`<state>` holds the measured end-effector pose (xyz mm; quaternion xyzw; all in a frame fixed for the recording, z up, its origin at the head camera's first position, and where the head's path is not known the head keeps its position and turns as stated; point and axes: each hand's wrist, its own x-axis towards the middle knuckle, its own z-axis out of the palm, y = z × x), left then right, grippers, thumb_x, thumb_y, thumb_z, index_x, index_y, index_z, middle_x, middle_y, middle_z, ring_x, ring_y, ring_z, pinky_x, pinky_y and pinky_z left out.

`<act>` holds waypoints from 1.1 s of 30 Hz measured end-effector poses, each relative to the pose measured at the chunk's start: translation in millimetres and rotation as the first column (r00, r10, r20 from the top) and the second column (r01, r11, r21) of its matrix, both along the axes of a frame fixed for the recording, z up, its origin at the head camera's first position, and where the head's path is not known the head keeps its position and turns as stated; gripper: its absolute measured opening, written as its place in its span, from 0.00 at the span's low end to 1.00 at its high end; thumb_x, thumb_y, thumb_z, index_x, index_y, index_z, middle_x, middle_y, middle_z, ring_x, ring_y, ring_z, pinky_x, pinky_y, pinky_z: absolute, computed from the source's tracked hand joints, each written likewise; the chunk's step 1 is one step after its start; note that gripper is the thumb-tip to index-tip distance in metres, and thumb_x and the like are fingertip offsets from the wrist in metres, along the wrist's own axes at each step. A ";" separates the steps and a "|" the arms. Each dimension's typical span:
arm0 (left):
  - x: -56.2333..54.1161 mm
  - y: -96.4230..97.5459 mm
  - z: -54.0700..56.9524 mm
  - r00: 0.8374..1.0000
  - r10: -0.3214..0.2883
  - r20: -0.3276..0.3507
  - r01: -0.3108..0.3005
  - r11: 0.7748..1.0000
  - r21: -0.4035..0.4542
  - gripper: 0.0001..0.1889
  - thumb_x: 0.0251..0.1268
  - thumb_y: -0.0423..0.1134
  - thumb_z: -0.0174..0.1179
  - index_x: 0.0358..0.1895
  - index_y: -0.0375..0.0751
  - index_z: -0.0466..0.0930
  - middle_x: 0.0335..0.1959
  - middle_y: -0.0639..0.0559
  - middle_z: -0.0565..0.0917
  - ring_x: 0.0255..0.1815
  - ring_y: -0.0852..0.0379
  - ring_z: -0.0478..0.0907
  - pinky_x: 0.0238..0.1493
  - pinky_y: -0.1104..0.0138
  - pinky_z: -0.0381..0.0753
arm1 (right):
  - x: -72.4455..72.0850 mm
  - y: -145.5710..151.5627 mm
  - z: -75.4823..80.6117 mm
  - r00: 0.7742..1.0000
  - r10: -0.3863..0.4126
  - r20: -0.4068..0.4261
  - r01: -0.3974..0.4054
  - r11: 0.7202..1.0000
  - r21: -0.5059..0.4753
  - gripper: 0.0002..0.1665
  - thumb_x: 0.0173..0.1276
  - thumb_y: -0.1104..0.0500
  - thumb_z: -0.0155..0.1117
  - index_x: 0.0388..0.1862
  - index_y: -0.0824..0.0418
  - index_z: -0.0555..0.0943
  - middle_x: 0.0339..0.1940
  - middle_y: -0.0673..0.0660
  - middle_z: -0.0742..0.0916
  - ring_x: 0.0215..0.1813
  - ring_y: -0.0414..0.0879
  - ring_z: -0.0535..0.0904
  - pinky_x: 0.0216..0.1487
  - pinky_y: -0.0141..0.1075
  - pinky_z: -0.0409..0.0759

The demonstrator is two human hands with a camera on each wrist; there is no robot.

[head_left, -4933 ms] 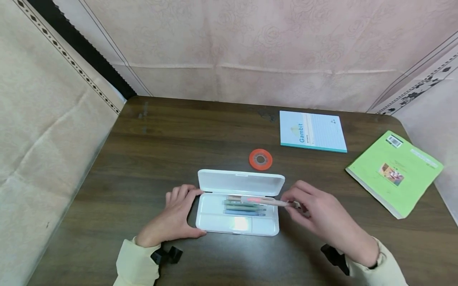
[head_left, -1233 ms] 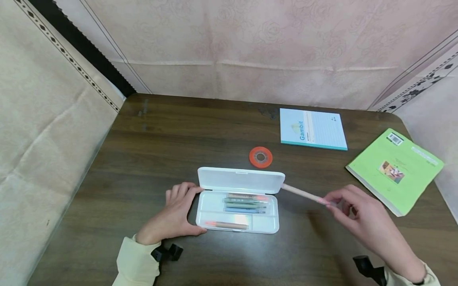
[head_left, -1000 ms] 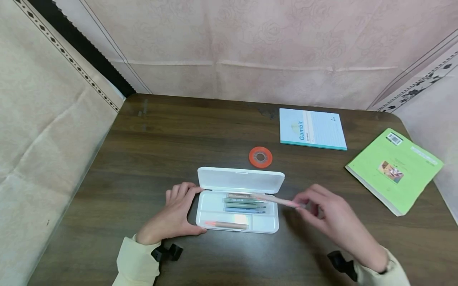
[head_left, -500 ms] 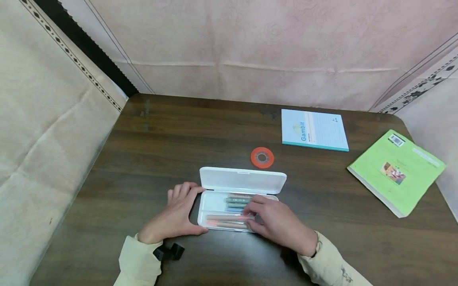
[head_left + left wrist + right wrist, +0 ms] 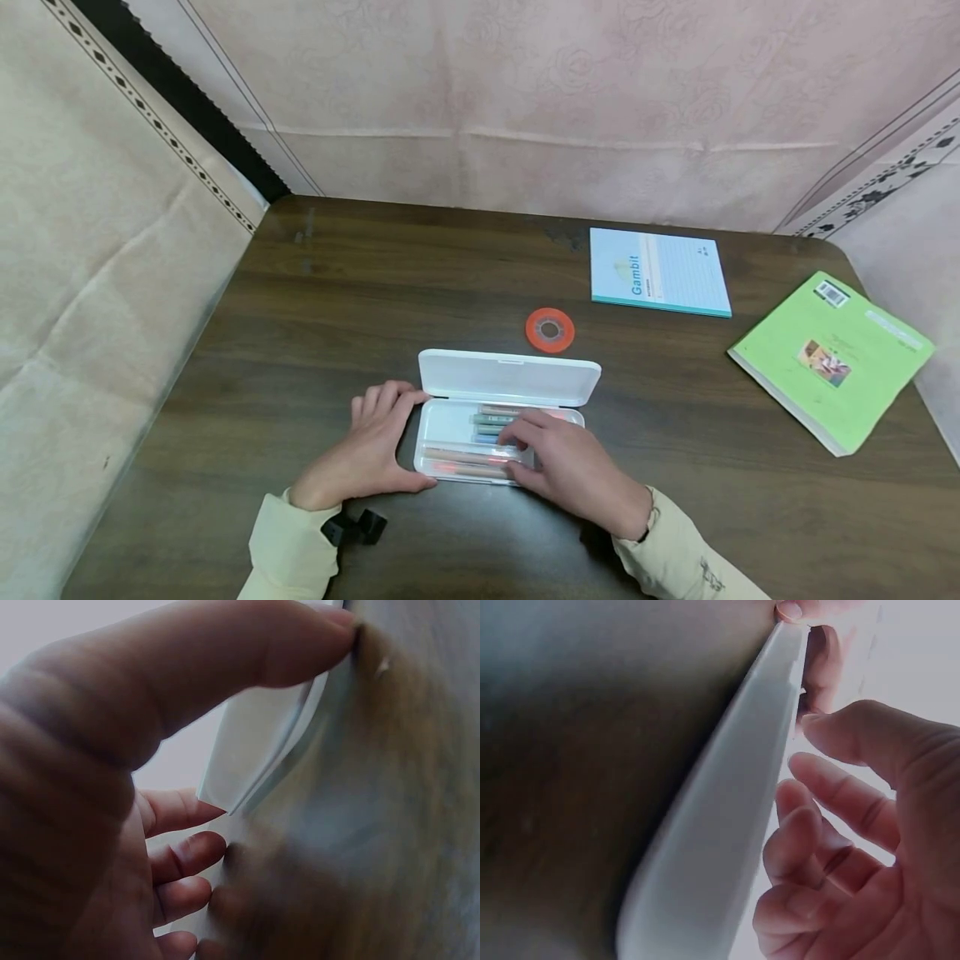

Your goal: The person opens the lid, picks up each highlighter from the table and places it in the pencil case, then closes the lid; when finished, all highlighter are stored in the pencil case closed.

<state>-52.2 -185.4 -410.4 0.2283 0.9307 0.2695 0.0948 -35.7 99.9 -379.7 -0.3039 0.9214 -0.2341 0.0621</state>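
A white plastic pencil case (image 5: 442, 425) lies on the desk with its lid (image 5: 510, 377) raised at the back. My left hand (image 5: 371, 450) holds its left end, thumb at the front edge and index finger at the back corner. Two pinkish pens (image 5: 465, 457) lie side by side in the front compartment. Over the case's right part is my right hand (image 5: 566, 462), its thumb and fingertips apart around the pens' right ends. In the right wrist view, no pen shows between the thumb and index finger. Several green, blue and brownish pens (image 5: 487, 421) lie in the back compartment, partly hidden by that hand.
An orange roll of tape (image 5: 550, 331) lies behind the case. Farther back is a light blue notebook (image 5: 660, 273), and at the right a green book (image 5: 832, 362). Patterned cloth (image 5: 525, 108) hangs behind the brown desk (image 5: 360, 275).
My right hand has brought a pinkish pen from the right into the front compartment beside another one, and its fingers have parted from it. The left hand has stayed on the case.
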 end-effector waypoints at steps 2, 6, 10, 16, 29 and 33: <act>0.2 -0.2 0.3 1.000 0.001 -0.001 -0.001 1.000 0.000 0.51 0.35 0.59 0.79 0.67 0.47 0.66 0.60 0.47 0.67 0.57 0.46 0.59 0.51 0.54 0.53 | -0.4 3.3 3.4 1.000 -0.016 0.000 0.016 1.000 -0.021 0.12 0.63 0.53 0.70 0.45 0.50 0.83 0.36 0.44 0.81 0.35 0.35 0.74 0.38 0.32 0.75; 0.1 -0.6 0.6 1.000 0.002 0.001 -0.002 1.000 0.000 0.51 0.35 0.59 0.79 0.67 0.47 0.66 0.60 0.47 0.67 0.57 0.45 0.59 0.51 0.54 0.53 | -2.9 13.9 19.4 0.997 -0.074 0.037 0.077 0.993 -0.088 0.13 0.62 0.55 0.72 0.46 0.51 0.84 0.35 0.45 0.81 0.32 0.36 0.72 0.33 0.28 0.73; 0.0 -0.5 1.2 1.000 0.003 0.008 -0.003 1.000 -0.001 0.51 0.35 0.59 0.79 0.67 0.46 0.66 0.60 0.46 0.67 0.58 0.45 0.59 0.52 0.53 0.53 | -7.7 28.3 39.1 0.991 -0.130 0.011 0.130 0.978 -0.166 0.12 0.62 0.57 0.72 0.45 0.49 0.83 0.36 0.43 0.81 0.30 0.34 0.72 0.29 0.27 0.72; -0.1 0.0 1.7 1.000 0.004 0.021 -0.004 1.000 -0.001 0.51 0.35 0.59 0.79 0.67 0.45 0.66 0.61 0.46 0.67 0.59 0.44 0.59 0.51 0.53 0.53 | -17.6 51.9 57.2 0.968 -0.223 -0.116 0.190 0.951 -0.242 0.13 0.59 0.61 0.74 0.42 0.51 0.83 0.35 0.42 0.79 0.28 0.35 0.71 0.28 0.28 0.71; -0.9 0.1 1.2 1.000 0.007 0.022 -0.006 1.000 -0.006 0.51 0.34 0.59 0.79 0.66 0.46 0.66 0.60 0.47 0.67 0.58 0.45 0.59 0.52 0.53 0.53 | -38.7 71.2 46.6 0.929 -0.368 -0.046 0.352 0.914 -0.202 0.10 0.63 0.62 0.71 0.43 0.54 0.83 0.35 0.49 0.81 0.31 0.41 0.73 0.33 0.32 0.75; -0.9 0.3 1.5 1.000 0.011 0.027 -0.011 1.000 -0.005 0.51 0.34 0.59 0.79 0.66 0.46 0.66 0.60 0.47 0.67 0.58 0.45 0.59 0.52 0.53 0.53 | -38.4 72.7 43.3 0.927 -0.373 -0.039 0.359 0.913 -0.196 0.09 0.63 0.62 0.70 0.42 0.53 0.83 0.33 0.48 0.81 0.31 0.41 0.73 0.33 0.31 0.74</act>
